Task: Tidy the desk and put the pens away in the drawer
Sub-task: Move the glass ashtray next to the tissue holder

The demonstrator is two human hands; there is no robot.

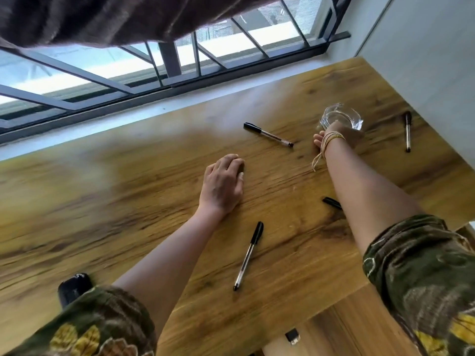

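Several black-capped pens lie on the wooden desk. One pen lies at the middle back. Another pen lies at the far right. A third pen lies near the front, and the cap end of one more pen shows from under my right forearm. My right hand grips a clear glass at the back right. My left hand rests palm down on the desk in the middle, its fingertips curled under and touching no pen.
A black object sits at the desk's front left, partly behind my sleeve. A window with dark bars and a brown curtain run along the back. A white wall bounds the right. A drawer front shows below the desk edge.
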